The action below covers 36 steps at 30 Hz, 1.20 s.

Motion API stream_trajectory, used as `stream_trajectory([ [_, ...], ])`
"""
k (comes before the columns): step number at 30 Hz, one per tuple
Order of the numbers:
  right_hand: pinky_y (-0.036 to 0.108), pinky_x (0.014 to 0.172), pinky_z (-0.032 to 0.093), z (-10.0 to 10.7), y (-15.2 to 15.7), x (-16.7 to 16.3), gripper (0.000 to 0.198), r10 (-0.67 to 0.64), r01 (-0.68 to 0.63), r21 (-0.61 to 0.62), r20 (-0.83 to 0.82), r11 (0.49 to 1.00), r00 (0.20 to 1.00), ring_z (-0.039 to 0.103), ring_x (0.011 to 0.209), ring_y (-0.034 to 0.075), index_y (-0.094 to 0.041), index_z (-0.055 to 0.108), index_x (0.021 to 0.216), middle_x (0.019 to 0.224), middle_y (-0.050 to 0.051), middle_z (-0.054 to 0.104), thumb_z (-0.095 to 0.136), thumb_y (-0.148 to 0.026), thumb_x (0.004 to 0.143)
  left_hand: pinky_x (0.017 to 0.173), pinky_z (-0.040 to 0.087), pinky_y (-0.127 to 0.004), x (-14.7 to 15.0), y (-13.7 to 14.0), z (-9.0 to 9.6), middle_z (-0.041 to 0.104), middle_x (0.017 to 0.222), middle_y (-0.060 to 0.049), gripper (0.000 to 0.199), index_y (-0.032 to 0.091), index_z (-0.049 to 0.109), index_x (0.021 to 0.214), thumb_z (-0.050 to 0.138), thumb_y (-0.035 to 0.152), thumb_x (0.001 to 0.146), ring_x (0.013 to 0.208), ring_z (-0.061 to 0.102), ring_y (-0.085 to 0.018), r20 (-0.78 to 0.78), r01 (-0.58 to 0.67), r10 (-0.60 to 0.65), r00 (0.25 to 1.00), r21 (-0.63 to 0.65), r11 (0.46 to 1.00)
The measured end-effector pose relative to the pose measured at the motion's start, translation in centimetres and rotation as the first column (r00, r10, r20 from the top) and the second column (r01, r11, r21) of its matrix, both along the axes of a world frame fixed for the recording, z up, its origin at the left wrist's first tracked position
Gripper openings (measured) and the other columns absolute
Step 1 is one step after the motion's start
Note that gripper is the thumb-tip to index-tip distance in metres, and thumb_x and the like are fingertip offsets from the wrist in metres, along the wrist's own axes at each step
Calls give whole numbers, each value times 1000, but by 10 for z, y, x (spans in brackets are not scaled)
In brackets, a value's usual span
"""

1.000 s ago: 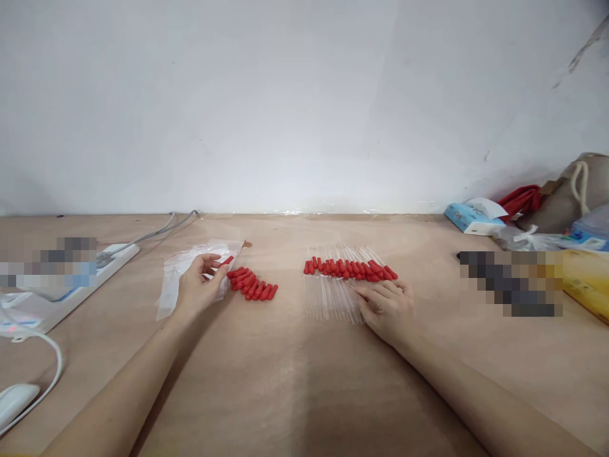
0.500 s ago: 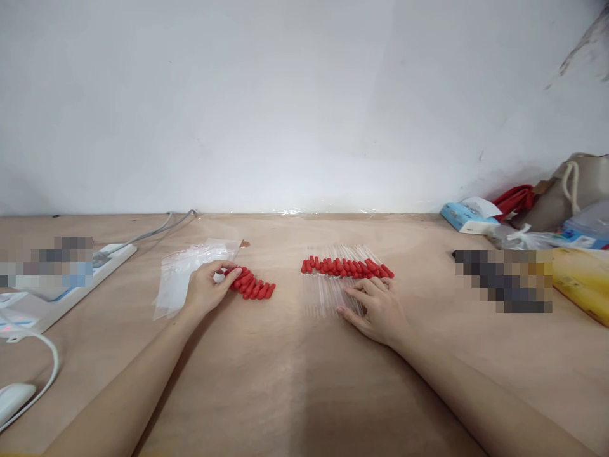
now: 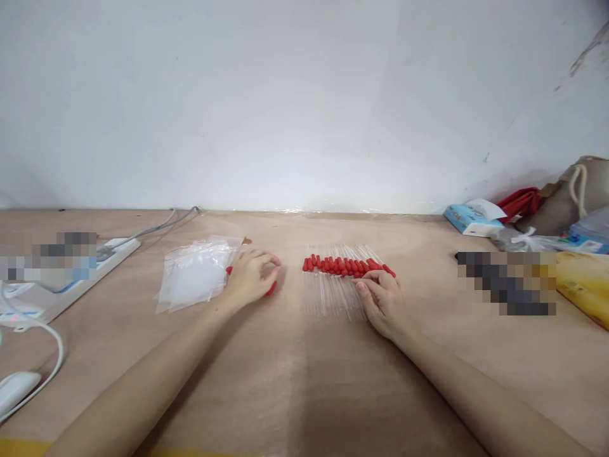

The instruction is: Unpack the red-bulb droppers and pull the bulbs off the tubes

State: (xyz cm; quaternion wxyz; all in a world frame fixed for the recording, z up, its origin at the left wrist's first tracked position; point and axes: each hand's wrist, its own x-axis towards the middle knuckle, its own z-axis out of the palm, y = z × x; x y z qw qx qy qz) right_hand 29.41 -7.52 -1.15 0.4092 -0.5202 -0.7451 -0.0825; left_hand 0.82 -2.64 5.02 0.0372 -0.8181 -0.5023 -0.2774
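Note:
Thin clear tubes (image 3: 323, 297) lie side by side at the middle of the table, and a row of red rubber bulbs (image 3: 333, 264) lies across them. At their right side my right hand (image 3: 384, 301) has thumb and index finger pinched on a clear tube near the bulbs. My left hand (image 3: 250, 276) lies over the smaller group of loose red bulbs (image 3: 271, 290), mostly covering them. Its fingers are loosely curled, with thumb and index slightly apart. Beside it, clear plastic bags (image 3: 190, 273) lie in a stack.
A white power strip (image 3: 114, 254) with cables runs along the left, with a white plug-like object (image 3: 18, 390) nearer me. To the right are a blue tissue pack (image 3: 471, 220), a yellow package (image 3: 583, 285) and a grey bag (image 3: 556, 197). A wall stands behind the table.
My left hand has moved right, from the end of the loose red bulbs to over them, hiding most. My right thumb and index have closed together by the tubes.

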Motion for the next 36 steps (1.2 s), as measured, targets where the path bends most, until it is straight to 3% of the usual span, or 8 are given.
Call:
stream_trajectory([
  [9, 37, 83, 33, 0, -1, 2, 30, 14, -16, -23, -66, 1000, 998, 52, 90, 17, -21, 65, 88, 91, 5, 56, 37, -30, 89, 66, 41, -33, 62, 30, -13, 59, 76, -4, 36, 19, 53, 70, 59, 54, 67, 74, 55, -22, -52, 20, -30, 998, -197, 980],
  [18, 36, 81, 33, 2, -1, 1, 32, -24, 18, -46, -140, 999, 990, 53, 89, 17, -24, 66, 90, 89, 4, 56, 34, -31, 90, 57, 38, -29, 76, 36, -23, 57, 68, -5, 17, 18, 48, 59, 53, 27, 72, 65, 55, -19, -29, -59, 54, 998, -239, 969],
  [23, 36, 80, 34, 2, -2, 1, 33, -34, 28, -45, -132, 999, 991, 53, 88, 16, -24, 66, 89, 90, 4, 56, 34, -32, 90, 53, 37, -28, 79, 34, -24, 56, 62, -5, 18, 18, 47, 61, 46, 26, 76, 59, 54, -18, 37, -145, 158, 987, -235, 961],
  [27, 38, 82, 37, 2, -1, 1, 29, -19, 16, -23, -146, 1000, 989, 54, 88, 17, -23, 64, 91, 89, 4, 56, 37, -32, 89, 55, 38, -26, 72, 22, -15, 58, 70, -4, 12, 18, 47, 71, 43, 25, 80, 63, 54, -16, 100, -154, 178, 979, -206, 966],
  [30, 39, 85, 40, 3, -2, -1, 29, -14, 22, 54, -152, 998, 988, 53, 97, 20, -21, 57, 107, 101, 8, 55, 44, -34, 85, 59, 40, -26, 59, 2, -14, 58, 73, -2, 10, 18, 47, 79, 41, 25, 83, 66, 55, -15, 167, -45, 68, 984, -137, 989],
  [32, 40, 90, 40, 5, -4, -2, 47, -11, 31, 150, -130, 988, 991, 48, 106, 23, -18, 45, 123, 114, 12, 51, 52, -37, 80, 61, 41, -26, 49, -14, -18, 58, 75, -2, 8, 18, 47, 82, 40, 23, 84, 68, 56, -15, 196, 99, -86, 977, -55, 994],
  [34, 41, 94, 37, 9, -6, -5, 63, 23, -14, 239, -36, 971, 999, 44, 113, 25, -16, 34, 131, 122, 14, 47, 57, -38, 76, 63, 41, -26, 40, -30, -26, 60, 78, -2, 7, 18, 49, 83, 42, 20, 84, 70, 56, -14, 170, 215, -219, 961, 40, 976],
  [36, 43, 98, 32, 13, -10, -8, 63, 90, -119, 267, 118, 956, 989, 43, 115, 25, -18, 35, 131, 122, 11, 51, 59, -37, 76, 66, 40, -28, 33, -42, -35, 63, 83, -2, 4, 18, 49, 81, 46, 17, 82, 72, 57, -14, 108, 290, -307, 946, 148, 945],
])
